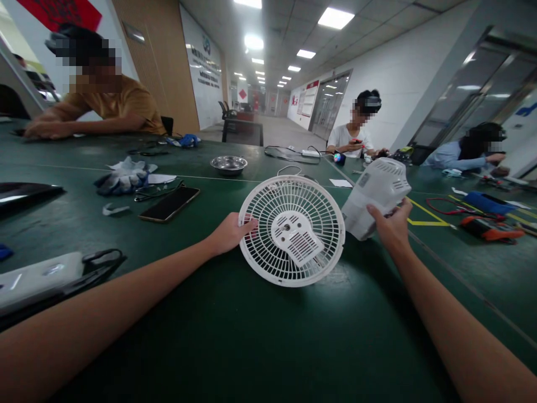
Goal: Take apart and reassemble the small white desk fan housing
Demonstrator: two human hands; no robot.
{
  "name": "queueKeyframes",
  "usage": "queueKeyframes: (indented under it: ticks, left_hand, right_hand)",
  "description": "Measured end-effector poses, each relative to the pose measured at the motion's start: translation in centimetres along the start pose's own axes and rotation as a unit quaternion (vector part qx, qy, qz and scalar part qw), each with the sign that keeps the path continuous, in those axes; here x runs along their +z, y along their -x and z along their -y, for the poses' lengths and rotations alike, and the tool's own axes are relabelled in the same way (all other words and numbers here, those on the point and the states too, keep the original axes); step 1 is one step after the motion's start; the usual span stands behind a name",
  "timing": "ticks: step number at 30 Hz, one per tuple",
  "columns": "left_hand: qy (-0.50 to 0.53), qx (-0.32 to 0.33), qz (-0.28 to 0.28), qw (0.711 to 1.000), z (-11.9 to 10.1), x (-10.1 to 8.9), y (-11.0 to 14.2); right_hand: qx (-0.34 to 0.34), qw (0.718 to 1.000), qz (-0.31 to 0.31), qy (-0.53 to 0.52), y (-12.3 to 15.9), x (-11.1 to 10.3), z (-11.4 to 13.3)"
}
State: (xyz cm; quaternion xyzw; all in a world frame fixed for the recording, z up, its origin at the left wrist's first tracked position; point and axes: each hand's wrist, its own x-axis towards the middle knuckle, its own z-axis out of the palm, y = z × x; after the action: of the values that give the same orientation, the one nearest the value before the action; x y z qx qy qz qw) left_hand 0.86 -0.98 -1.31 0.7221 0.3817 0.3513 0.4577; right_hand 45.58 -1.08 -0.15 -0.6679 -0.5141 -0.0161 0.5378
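At one table (235, 341), two grips (229, 232) (393, 226) hold one grille (292, 230), one housing (373, 193).

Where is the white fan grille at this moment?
In the head view, the fan grille is near the middle, held at its left rim by the left hand, just left of the white housing in the right hand.
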Motion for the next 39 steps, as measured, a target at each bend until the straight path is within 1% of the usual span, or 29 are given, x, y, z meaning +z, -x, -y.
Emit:
queueKeyframes:
  ticks: [3, 7, 12, 18, 23, 26, 34, 39]
  left_hand:
    - [-0.002, -0.001, 0.0, 1.0, -0.2, 0.0, 0.1]
    - [-0.003, -0.001, 0.0, 1.0, -0.2, 0.0, 0.1]
    - [0.025, -0.009, 0.005, 1.0, 0.2, -0.1, 0.0]
    - [0.016, -0.02, 0.0, 1.0, 0.4, -0.1, 0.0]
    - [-0.003, -0.009, -0.01, 1.0, 0.3, 0.0, -0.1]
    - [-0.025, -0.008, -0.01, 1.0, 0.5, -0.1, -0.2]
    - [0.002, -0.018, -0.014, 1.0, 0.4, 0.0, 0.0]
    - [-0.014, -0.017, -0.007, 1.0, 0.3, -0.1, 0.0]
  right_hand:
    - [-0.006, 0.999, -0.044, 0.017, 0.2, -0.3, 0.9]
    - [-0.014, 0.998, -0.06, 0.008, 0.4, -0.7, 1.5]
    - [-0.023, 0.997, -0.063, -0.023, 0.2, -0.8, 1.2]
    - [-0.045, 0.997, -0.056, -0.023, 0.4, -1.0, 1.7]
    - [-0.053, 0.995, -0.073, -0.037, 0.5, -0.8, 2.1]
    - [-0.059, 0.995, -0.072, -0.041, 0.5, -0.7, 2.0]
    - [-0.066, 0.99, -0.092, -0.088, 0.2, -0.3, 1.7]
    - [-0.072, 0.988, -0.104, -0.087, 0.5, -0.4, 2.5]
